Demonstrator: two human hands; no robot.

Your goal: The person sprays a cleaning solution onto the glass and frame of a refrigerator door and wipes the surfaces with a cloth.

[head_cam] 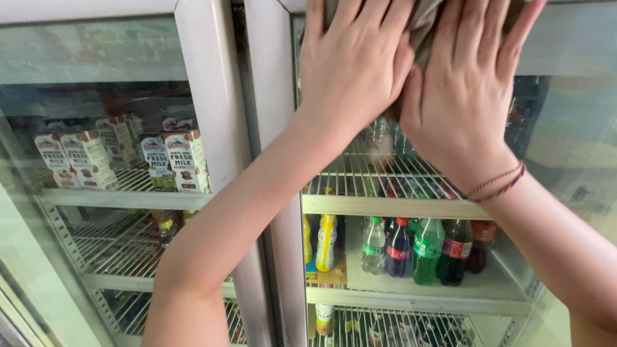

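Both of my hands press flat against the top of the right glass door (565, 148) of a drinks fridge. A grey-brown cloth (421, 29) is pinned under them and shows between the two hands. My left hand (353, 64) lies with fingers spread upward on the cloth's left part. My right hand (466, 90) covers its right part; a thin red and multicoloured thread bracelet (498, 183) circles that wrist. Most of the cloth is hidden beneath the palms.
Behind the right door stand soft-drink bottles (418, 247) on a wire shelf (385, 177) and yellow bottles (326, 241) by the frame. The left door (83, 58) shows milk cartons (183, 160) on wire racks. A grey door frame (222, 115) divides the doors.
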